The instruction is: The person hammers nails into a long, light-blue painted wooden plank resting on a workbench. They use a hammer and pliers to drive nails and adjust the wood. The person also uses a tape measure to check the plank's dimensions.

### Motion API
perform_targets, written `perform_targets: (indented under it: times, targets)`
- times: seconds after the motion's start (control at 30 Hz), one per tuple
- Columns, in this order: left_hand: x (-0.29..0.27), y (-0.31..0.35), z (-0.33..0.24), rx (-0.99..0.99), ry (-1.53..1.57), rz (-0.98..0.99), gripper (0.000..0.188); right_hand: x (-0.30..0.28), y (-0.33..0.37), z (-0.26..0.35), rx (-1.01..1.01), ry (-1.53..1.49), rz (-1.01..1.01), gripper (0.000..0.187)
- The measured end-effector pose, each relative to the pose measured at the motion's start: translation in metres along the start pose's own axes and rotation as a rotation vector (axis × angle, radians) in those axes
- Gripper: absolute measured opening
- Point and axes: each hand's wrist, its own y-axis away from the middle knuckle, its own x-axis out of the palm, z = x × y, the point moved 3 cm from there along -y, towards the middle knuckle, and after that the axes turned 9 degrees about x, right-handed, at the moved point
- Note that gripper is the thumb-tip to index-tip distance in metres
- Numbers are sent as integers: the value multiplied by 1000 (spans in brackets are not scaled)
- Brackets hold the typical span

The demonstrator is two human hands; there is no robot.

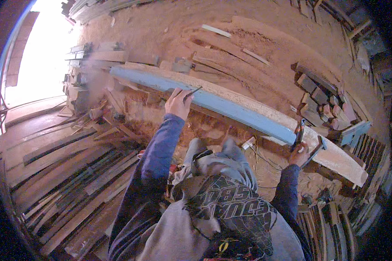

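Observation:
A long blue board point(231, 111) lies along a pale, dusty wooden beam point(265, 111) in front of me, running from far left to near right. At the board's near edge, left of its middle, my left hand point(177, 103) is closed around a thin dark, pencil-like stick point(194, 92) whose tip reaches over the blue face. Toward the right end, my right hand point(299, 154) is closed on a dark, narrow tool point(299, 132) that stands across the board's end; its exact kind is unclear. Beside that hand, a blue metal clamp-like piece point(321, 144) crosses the beam.
Stacked planks point(74, 174) cover the floor at left. Short timber blocks point(322, 98) are piled at the right, beyond the beam. Loose wood strips point(215, 31) lie on the sawdust-covered ground. A cable point(263, 156) runs below the board near my legs.

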Motion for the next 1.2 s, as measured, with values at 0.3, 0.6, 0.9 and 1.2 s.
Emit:
perform_targets:
  times: [0.3, 0.6, 0.9, 1.2]
  targets:
    - [6, -33, 23, -136, 224, 128, 20, 25, 20, -171, 602, -206, 64, 57]
    - [-9, -67, 20, -185, 956, 160, 18, -57, 60, -99, 625, -298, -287, 71]
    - [18, -76, 32, -49, 1301, 353, 10, -95, 152, 120, 625, -1026, -246, 18]
    - [8, -84, 35, 254, 1014, 536, 9, -121, 215, 300, 595, -957, -49, 20]
